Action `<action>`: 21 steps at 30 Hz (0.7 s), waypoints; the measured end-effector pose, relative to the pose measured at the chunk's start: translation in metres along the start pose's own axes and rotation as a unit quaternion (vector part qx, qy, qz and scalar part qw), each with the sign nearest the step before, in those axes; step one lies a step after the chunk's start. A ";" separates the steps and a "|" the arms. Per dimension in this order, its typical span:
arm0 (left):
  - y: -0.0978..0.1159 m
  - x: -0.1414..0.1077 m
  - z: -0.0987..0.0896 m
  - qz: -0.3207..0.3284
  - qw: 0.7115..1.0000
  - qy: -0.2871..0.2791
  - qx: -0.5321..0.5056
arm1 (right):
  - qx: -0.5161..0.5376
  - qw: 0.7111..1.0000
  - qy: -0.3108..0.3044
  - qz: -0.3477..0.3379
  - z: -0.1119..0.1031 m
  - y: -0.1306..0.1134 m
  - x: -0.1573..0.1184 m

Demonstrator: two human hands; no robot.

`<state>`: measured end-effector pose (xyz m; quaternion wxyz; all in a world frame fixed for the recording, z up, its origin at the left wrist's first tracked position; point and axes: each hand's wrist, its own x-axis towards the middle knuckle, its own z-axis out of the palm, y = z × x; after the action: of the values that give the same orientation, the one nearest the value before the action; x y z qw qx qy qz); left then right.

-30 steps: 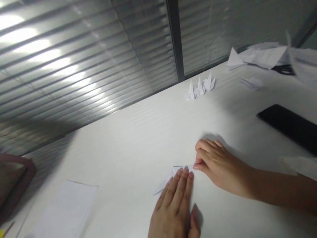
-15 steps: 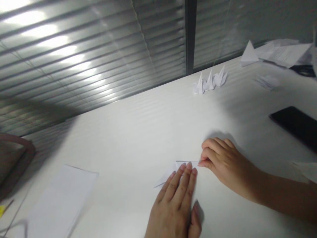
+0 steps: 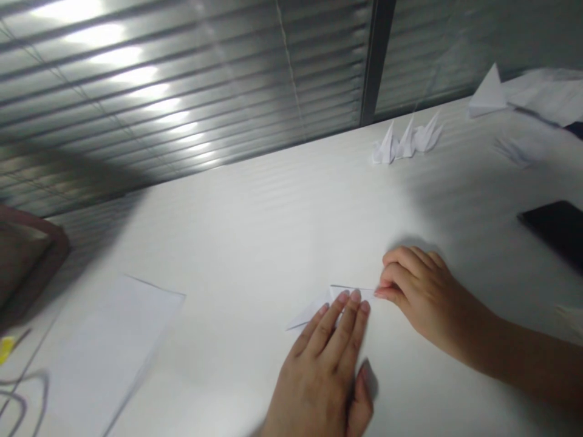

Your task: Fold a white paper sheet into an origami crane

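A small folded white paper [image 3: 314, 308] lies on the white table, partly hidden under my left hand [image 3: 323, 370]. The fingers of that hand are stretched out flat and press on the paper, with the thumb apart at the right. My right hand [image 3: 416, 291] pinches the paper's right corner between thumb and index finger, the other fingers curled. One pointed part of the paper sticks out to the left of my left fingers, and its top edge shows above them.
Three folded paper cranes [image 3: 405, 142] stand near the blinds. A black phone [image 3: 558, 227] lies at right, with folded papers [image 3: 489, 94] behind. White sheets [image 3: 113, 352] lie at left, near a pinkish bag [image 3: 34, 261] and a cable [image 3: 43, 394].
The camera view has shifted, so the cranes, phone and both hands appear farther right. Both hands keep nearly the same hold on the folded paper.
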<state>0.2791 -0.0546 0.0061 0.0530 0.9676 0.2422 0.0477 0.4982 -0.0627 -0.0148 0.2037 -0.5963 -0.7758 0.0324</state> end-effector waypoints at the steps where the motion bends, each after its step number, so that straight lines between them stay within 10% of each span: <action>1: 0.000 0.000 0.000 -0.002 1.000 -0.003 -0.002 | 0.005 1.000 -0.001 0.000 0.001 0.001 0.000; 21: 0.000 0.001 0.002 0.000 1.000 -0.004 0.007 | 0.141 0.989 -0.006 0.036 -0.005 0.018 0.002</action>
<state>0.2802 -0.0545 0.0043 0.0476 0.9680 0.2427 0.0424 0.5162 -0.0567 -0.0150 0.2797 -0.5890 -0.7429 0.1517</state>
